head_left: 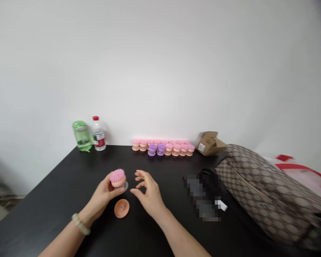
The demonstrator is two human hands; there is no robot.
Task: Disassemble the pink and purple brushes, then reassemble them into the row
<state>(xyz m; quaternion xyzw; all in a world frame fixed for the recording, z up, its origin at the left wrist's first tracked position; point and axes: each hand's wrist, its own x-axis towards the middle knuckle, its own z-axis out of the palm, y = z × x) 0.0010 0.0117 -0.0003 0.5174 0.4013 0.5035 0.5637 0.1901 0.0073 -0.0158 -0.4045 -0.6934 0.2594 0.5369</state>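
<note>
A small round brush [118,178] with pink bristles, a peach collar and a clear lower part is held in my left hand [107,191], tilted a little above the black table. To its right, my right hand [147,192] is raised with thumb and fingers apart and nothing between them. Below the brush, a round peach-coloured cap [121,208] lies on the table with its ringed face up. A pale beaded bracelet [81,224] circles my left wrist.
Several pink brushes [176,149] and two purple ones [152,150] line the wall. At the back left stand a green container [82,136] and a red-capped bottle [98,135]. Rightward are a cardboard box [210,144], a blurred-out dark item [202,196] and a patterned bag [267,192].
</note>
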